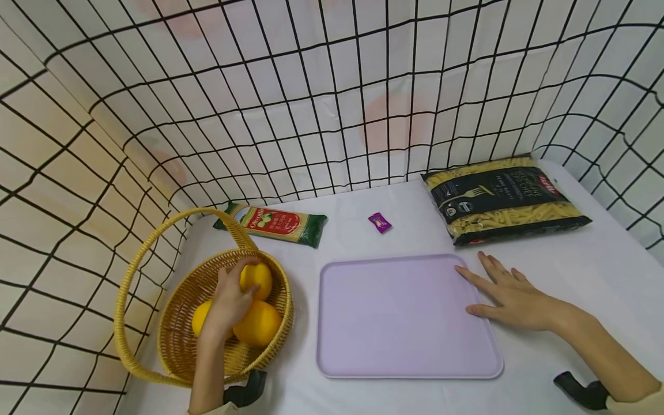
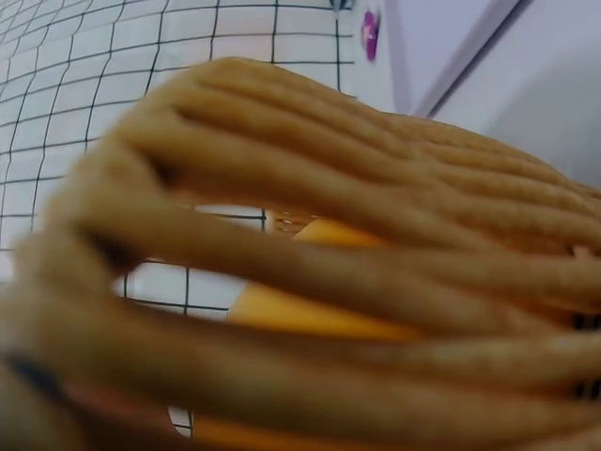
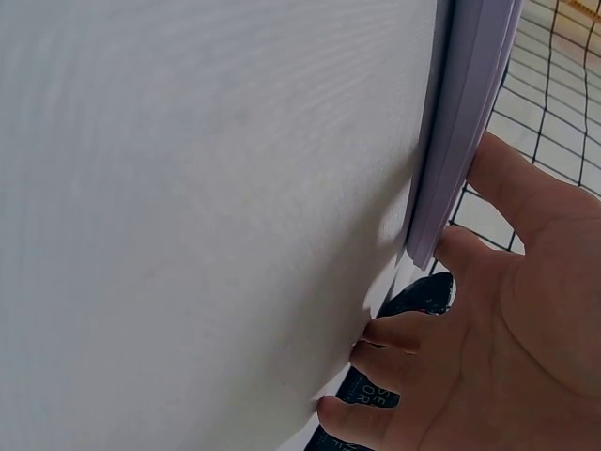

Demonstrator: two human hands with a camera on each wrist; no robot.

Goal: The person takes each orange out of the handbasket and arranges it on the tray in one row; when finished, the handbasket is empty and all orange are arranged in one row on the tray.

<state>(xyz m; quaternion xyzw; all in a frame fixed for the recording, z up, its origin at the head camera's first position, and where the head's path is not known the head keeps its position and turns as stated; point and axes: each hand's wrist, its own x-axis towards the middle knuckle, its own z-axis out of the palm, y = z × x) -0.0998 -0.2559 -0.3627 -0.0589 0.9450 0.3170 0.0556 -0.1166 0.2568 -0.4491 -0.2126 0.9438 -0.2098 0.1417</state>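
In the head view my left hand (image 1: 228, 297) reaches into a round wicker basket (image 1: 178, 311) with a tall hoop handle. Its fingers and thumb curl round the upper orange (image 1: 259, 279). Two more oranges, one at the right (image 1: 257, 324) and one at the left (image 1: 201, 317), lie below, partly behind the hand. Blurred wicker fills much of the left wrist view, with an orange (image 2: 319, 310) behind it. My right hand (image 1: 519, 297) lies with spread fingers at the right edge of a lilac tray (image 1: 404, 317), thumb and forefinger touching its rim.
Behind the basket lies a green-ended noodle packet (image 1: 275, 223). A small purple wrapped candy (image 1: 380, 222) sits behind the tray. A black pasta bag (image 1: 503, 199) lies at the back right. Black wire grid (image 1: 321, 98) walls the white table at the back and sides.
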